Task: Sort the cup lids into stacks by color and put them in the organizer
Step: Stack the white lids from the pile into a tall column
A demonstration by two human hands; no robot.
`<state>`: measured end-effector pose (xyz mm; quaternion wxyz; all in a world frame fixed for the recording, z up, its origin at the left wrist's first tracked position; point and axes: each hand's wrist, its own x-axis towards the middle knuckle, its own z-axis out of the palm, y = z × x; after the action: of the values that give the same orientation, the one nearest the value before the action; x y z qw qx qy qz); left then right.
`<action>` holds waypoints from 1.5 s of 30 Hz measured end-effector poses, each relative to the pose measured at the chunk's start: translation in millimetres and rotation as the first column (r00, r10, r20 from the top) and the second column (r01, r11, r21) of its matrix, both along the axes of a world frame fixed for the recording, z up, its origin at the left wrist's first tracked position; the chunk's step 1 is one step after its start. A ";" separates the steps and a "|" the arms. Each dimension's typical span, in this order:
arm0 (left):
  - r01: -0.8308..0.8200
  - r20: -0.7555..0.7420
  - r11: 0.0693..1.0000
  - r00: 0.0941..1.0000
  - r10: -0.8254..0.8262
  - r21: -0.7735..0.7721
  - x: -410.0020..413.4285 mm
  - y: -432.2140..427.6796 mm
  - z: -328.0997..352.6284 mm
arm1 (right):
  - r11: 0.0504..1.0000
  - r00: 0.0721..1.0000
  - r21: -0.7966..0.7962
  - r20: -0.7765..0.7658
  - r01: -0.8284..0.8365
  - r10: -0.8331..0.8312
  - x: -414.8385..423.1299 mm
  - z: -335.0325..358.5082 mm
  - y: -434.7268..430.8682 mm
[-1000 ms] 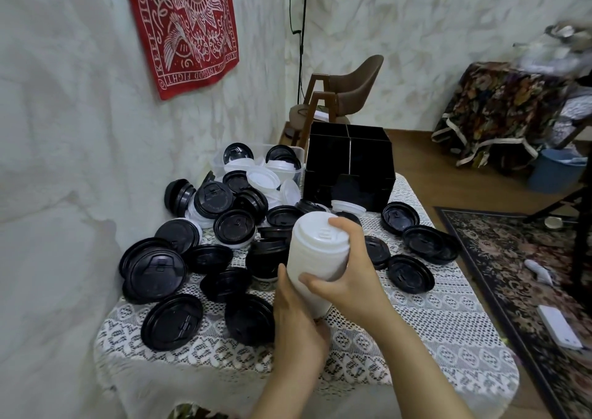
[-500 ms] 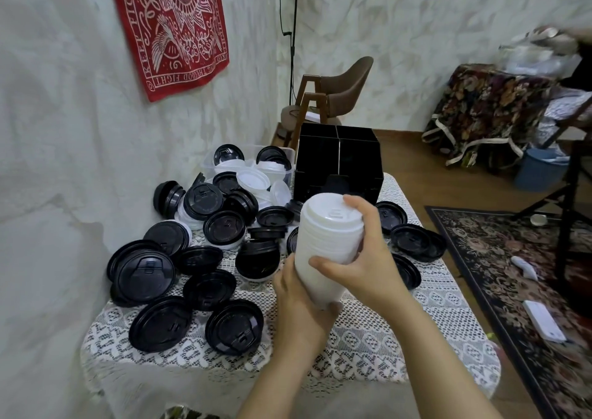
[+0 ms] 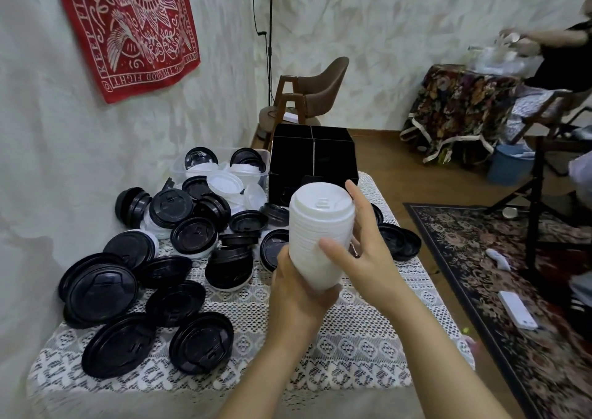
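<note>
I hold a tall stack of white lids (image 3: 320, 226) above the table, tilted slightly away from me. My left hand (image 3: 298, 290) cups its bottom end. My right hand (image 3: 358, 252) wraps its right side, fingers reaching to the top rim. The black organizer (image 3: 312, 162), divided into compartments, stands just behind the stack at the table's far edge. Several black lids (image 3: 189, 233) lie scattered over the left half of the table, some stacked. A few loose white lids (image 3: 224, 183) lie near the back.
A clear plastic bin (image 3: 179, 165) with black and white lids sits left of the organizer by the wall. The table carries a white lace cloth (image 3: 352, 338). A brown chair (image 3: 314, 92) stands behind. Another person's arm (image 3: 544, 39) is at the far right.
Both hands have lifted the white stack higher and carried it a little forward toward the organizer. The stack's top now overlaps the organizer's front.
</note>
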<state>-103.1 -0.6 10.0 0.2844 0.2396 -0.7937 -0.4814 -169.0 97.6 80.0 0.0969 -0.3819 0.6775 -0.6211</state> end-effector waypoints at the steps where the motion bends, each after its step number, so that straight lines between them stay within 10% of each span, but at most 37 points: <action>1: -0.001 0.000 1.000 1.000 0.001 0.013 -3.6 -0.3 0.3 | 1.000 1.000 -0.026 0.022 0.013 -0.012 -4.1 -1.8 0.9; 5: -0.014 0.023 1.000 1.000 0.013 0.026 -15.4 -4.7 1.6 | 0.936 0.941 0.115 -0.111 0.333 -0.321 -48.0 -25.8 12.8; 7: -0.001 0.027 1.000 1.000 0.001 0.012 -19.9 -7.7 2.9 | 0.747 0.838 0.397 -0.371 0.533 -0.400 -76.9 -41.6 21.0; 10: 0.008 0.043 1.000 0.999 -0.007 -0.016 -29.3 -13.2 4.8 | 0.464 0.819 0.675 -0.488 0.573 -0.303 -105.4 -58.9 23.6; 17: 0.007 0.010 0.999 1.000 -0.007 -0.042 -45.9 -27.1 3.5 | 0.241 0.851 0.817 -0.515 0.523 -0.100 -139.9 -69.5 8.3; 29: 0.006 -0.019 0.999 1.000 -0.007 -0.037 -46.6 -42.3 5.2 | 0.201 0.893 0.871 -0.447 0.448 -0.053 -154.7 -57.8 -13.2; 45: -0.028 0.015 0.998 0.999 0.028 -0.054 -36.4 -53.1 13.5 | 0.427 0.892 0.837 -0.432 0.343 0.131 -74.2 -59.4 -7.9</action>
<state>-139.6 -53.7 23.6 0.2914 0.2466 -0.8051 -0.4539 -243.2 89.8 20.6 0.0904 -0.3540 0.9284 -0.0674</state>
